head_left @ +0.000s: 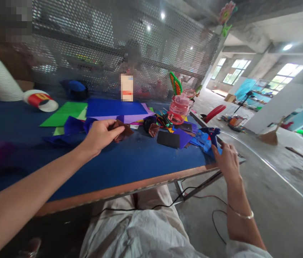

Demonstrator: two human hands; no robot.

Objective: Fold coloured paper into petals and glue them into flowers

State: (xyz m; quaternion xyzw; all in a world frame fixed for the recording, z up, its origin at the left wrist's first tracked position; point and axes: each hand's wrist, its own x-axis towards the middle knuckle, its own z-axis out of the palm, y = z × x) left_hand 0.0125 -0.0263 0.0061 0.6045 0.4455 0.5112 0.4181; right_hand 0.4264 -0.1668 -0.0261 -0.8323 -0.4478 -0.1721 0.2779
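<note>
The brown paper [122, 130], folded into a creased, pointed shape, sat pinched in the left hand [100, 135], whose grip was closed on it with thumb and fingertips just above the blue felt-like counter [129, 163]. A second brown folded piece [154, 129] lay near it, beside a flat black rectangle [168, 139]. The right hand [228, 161] hovered at the counter's right edge, its grip half open, fingers curled and empty, fingertips touching or just short of the blue glue gun [211, 135], which stood among crumpled blue paper scraps [201, 139]. Behind these lay smooth flat sheets: green [65, 114], dark blue [115, 107] and purple [132, 117]. A clear pink plastic jar [178, 108] stood past the scraps. A thin bangle [241, 215] circled the right wrist. A black cord [164, 206] trailed under the counter's wooden edge. A perforated metal screen [113, 46] rose behind the counter.
</note>
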